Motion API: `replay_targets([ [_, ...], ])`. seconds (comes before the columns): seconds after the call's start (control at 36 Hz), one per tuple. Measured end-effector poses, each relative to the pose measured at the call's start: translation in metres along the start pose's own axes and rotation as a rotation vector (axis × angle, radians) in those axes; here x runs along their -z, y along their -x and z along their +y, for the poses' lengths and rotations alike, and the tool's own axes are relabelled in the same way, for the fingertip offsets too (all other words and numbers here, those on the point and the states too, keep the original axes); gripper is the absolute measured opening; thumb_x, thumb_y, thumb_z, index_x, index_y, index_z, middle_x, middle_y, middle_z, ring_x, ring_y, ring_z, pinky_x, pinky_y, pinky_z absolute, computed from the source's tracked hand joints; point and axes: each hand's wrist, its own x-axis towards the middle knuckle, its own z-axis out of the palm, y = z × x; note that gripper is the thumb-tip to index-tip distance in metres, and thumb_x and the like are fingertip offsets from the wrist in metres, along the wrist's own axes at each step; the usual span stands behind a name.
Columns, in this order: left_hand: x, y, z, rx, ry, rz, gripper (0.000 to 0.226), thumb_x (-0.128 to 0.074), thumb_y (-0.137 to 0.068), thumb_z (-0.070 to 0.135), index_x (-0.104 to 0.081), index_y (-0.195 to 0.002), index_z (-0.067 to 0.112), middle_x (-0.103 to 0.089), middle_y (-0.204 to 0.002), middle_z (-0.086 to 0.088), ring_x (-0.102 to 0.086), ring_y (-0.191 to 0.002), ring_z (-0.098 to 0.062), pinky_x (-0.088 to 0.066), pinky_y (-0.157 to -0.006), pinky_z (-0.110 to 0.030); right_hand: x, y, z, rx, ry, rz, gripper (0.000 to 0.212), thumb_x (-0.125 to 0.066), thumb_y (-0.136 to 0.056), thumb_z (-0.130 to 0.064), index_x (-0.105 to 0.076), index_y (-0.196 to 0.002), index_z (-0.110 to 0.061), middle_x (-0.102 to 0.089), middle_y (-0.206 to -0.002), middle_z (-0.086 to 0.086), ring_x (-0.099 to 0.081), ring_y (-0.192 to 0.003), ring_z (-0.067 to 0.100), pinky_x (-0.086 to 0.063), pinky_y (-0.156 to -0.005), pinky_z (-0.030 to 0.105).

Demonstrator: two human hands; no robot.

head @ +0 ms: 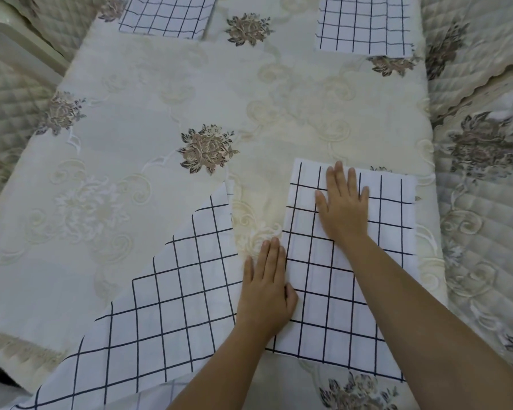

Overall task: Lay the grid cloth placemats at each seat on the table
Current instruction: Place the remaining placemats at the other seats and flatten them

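A white placemat with a dark grid point(379, 294) lies flat at the near right of the table. My right hand point(342, 207) rests palm down on its far half, fingers spread. My left hand point(267, 291) lies flat along its left edge, fingers together, thumb on the cloth. A second grid placemat point(166, 315) lies at an angle at the near left, its near corner hanging over the table's front edge. Two more grid placemats lie at the far side, one at far left point(166, 14), one at far right point(365, 23).
The table wears a cream tablecloth point(131, 119) embroidered with brown flowers. Quilted chair covers flank it at right point(483, 179) and left point(6, 108). A pale chair frame point(27, 39) stands at the far left corner.
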Motion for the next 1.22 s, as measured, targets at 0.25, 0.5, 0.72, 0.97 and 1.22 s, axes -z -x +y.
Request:
replay_targets([
  [0.25, -0.002, 0.001, 0.000, 0.001, -0.025, 0.008, 0.066, -0.038, -0.079, 0.031, -0.036, -0.139, 0.003, -0.038, -0.147, -0.014, -0.025, -0.138, -0.024, -0.026, -0.110, -0.050, 0.010, 0.028, 0.058, -0.127, 0.047, -0.001, 0.070, -0.006, -0.088, -0.048, -0.020, -0.148, -0.015, -0.015, -0.157, 0.007, -0.013, -0.145, 0.032, -0.013, -0.110, 0.062],
  [0.5, 0.003, 0.001, 0.000, 0.001, -0.028, -0.033, 0.063, -0.035, -0.082, 0.030, -0.043, -0.137, 0.001, -0.040, -0.146, -0.015, -0.030, -0.138, -0.027, -0.033, -0.105, -0.053, 0.010, 0.091, 0.029, -0.114, -0.016, 0.003, 0.072, -0.006, -0.089, -0.046, -0.019, -0.148, -0.007, -0.012, -0.157, 0.010, -0.011, -0.145, 0.033, -0.011, -0.110, 0.062],
  [0.72, 0.010, 0.011, 0.008, -0.044, 0.012, 0.037, 0.054, -0.034, -0.080, 0.019, -0.052, -0.127, -0.002, -0.050, -0.137, -0.019, -0.046, -0.129, -0.032, -0.042, -0.094, -0.055, -0.013, 0.159, -0.018, -0.025, -0.081, 0.053, 0.056, -0.025, -0.095, -0.037, -0.039, -0.138, -0.006, -0.040, -0.146, 0.015, -0.032, -0.136, 0.034, -0.034, -0.097, 0.063],
  [0.97, -0.016, 0.037, 0.013, -0.090, -0.020, -0.011, 0.049, -0.012, -0.100, 0.030, -0.033, -0.138, 0.007, -0.039, -0.147, -0.008, -0.013, -0.145, -0.017, -0.027, -0.109, -0.049, -0.028, 0.189, -0.026, -0.021, -0.033, -0.004, 0.055, -0.006, -0.100, -0.037, -0.035, -0.140, -0.013, -0.038, -0.148, 0.008, -0.026, -0.137, 0.025, -0.022, -0.106, 0.051],
  [1.22, -0.009, 0.041, 0.012, -0.063, -0.091, -0.068, 0.057, -0.031, -0.088, 0.034, -0.032, -0.138, 0.008, -0.042, -0.145, -0.009, -0.023, -0.138, -0.021, -0.037, -0.100, -0.054, -0.019, 0.194, -0.011, -0.041, 0.000, -0.033, 0.057, -0.031, -0.090, -0.039, -0.033, -0.142, -0.015, -0.035, -0.150, 0.007, -0.024, -0.139, 0.026, -0.034, -0.101, 0.059],
])
